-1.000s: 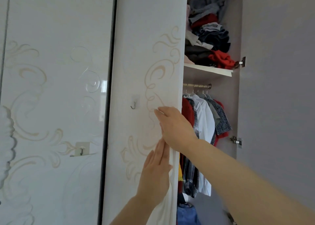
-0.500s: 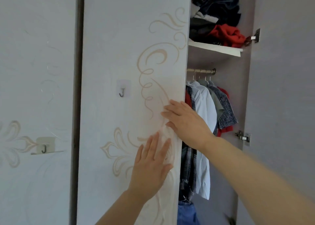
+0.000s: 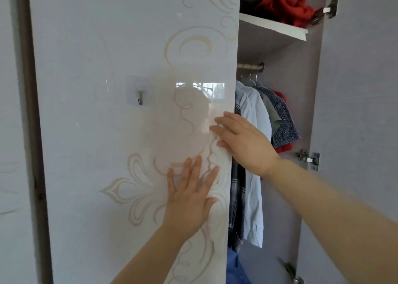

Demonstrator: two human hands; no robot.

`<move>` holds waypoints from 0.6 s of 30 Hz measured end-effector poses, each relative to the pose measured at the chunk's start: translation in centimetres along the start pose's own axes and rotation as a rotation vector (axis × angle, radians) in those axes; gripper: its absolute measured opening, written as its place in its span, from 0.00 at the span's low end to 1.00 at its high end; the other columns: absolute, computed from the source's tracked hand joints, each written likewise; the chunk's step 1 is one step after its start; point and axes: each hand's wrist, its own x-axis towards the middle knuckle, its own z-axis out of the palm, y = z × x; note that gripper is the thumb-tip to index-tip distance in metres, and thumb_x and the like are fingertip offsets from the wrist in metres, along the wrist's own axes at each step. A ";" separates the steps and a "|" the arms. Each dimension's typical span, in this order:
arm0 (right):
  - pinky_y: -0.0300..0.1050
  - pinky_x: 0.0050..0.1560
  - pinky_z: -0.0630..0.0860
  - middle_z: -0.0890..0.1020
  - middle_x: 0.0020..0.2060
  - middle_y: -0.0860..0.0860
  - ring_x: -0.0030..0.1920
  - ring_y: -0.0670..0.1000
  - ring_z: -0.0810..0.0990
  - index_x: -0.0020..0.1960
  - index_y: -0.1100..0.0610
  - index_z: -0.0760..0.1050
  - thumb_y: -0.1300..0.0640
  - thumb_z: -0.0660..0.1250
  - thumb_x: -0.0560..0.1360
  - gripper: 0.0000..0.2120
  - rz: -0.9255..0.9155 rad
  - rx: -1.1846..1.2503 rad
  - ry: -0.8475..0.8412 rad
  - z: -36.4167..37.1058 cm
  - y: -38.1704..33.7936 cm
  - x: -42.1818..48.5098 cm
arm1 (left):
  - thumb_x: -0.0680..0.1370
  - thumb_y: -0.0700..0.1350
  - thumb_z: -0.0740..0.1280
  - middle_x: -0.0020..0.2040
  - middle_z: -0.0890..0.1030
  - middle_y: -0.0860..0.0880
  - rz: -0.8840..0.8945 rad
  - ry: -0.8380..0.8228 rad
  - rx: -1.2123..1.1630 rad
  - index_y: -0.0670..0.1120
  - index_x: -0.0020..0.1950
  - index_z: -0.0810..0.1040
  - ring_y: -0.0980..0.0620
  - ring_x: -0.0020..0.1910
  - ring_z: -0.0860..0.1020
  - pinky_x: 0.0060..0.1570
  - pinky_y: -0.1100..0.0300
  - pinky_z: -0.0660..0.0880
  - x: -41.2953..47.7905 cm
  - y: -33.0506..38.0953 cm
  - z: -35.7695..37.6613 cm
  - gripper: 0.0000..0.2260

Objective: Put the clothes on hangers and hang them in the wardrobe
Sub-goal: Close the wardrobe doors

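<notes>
Two hands up front, both bare, both holding nothing: the left hand [image 3: 189, 199] lies flat on the glossy door [image 3: 107, 46], fingers straight and spread, just inside its right edge. The right hand [image 3: 243, 141], higher up, lays straight fingers across that same edge, palm out over the gap. One small stick-on hook [image 3: 140, 97] sits on the door's face, left of the hands. Past the edge the wardrobe interior shows only as a narrow strip, and the door hides whatever hangs further left. On the one rail [image 3: 251, 66] I count five hanging clothes [image 3: 254, 102]: a plaid shirt [image 3: 237, 197], a pale blue shirt [image 3: 254, 197], a grey piece [image 3: 271, 112], a speckled blue knit [image 3: 284, 120] and something red [image 3: 284, 149] behind it. All hang straight down, long axis upright, shoulders at the rail. The hangers' wire hooks are too fine to count. Something blue [image 3: 233, 266] at the bottom is cut off. Above, one shelf [image 3: 273, 26] carries a heap, a red garment [image 3: 286, 5] in it, cropped by the frame. Three metal hinges [image 3: 308, 157] line the open right-hand door [image 3: 355, 89].
</notes>
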 end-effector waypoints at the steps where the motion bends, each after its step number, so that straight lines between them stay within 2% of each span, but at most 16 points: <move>1: 0.60 0.67 0.66 0.76 0.61 0.62 0.65 0.65 0.70 0.61 0.65 0.76 0.62 0.68 0.74 0.16 0.006 -0.002 -0.001 0.5 0.2 0.2 | 0.74 0.58 0.55 0.73 0.63 0.42 0.006 0.005 -0.006 0.54 0.73 0.58 0.40 0.72 0.60 0.66 0.33 0.54 0.2 -0.4 0.7 0.28; 10: 0.61 0.63 0.70 0.76 0.59 0.64 0.65 0.67 0.70 0.57 0.66 0.77 0.67 0.66 0.74 0.12 0.028 0.007 0.048 4.3 1.1 1.4 | 0.74 0.57 0.56 0.74 0.63 0.44 0.021 0.041 -0.078 0.54 0.73 0.60 0.43 0.74 0.55 0.68 0.35 0.48 1.3 -2.1 4.8 0.27; 15: 0.63 0.62 0.70 0.74 0.62 0.62 0.69 0.65 0.66 0.58 0.65 0.76 0.66 0.63 0.76 0.11 0.086 0.034 0.032 6.1 1.2 1.9 | 0.71 0.56 0.68 0.73 0.63 0.44 0.024 0.064 -0.066 0.54 0.72 0.63 0.43 0.74 0.56 0.68 0.34 0.50 1.9 -2.8 6.0 0.30; 18: 0.63 0.61 0.70 0.74 0.63 0.62 0.69 0.65 0.66 0.58 0.65 0.76 0.66 0.63 0.76 0.12 0.089 0.031 0.018 7.0 1.5 2.4 | 0.69 0.56 0.71 0.73 0.65 0.44 0.011 0.071 -0.050 0.53 0.71 0.66 0.42 0.73 0.58 0.67 0.35 0.51 2.3 -3.1 6.6 0.32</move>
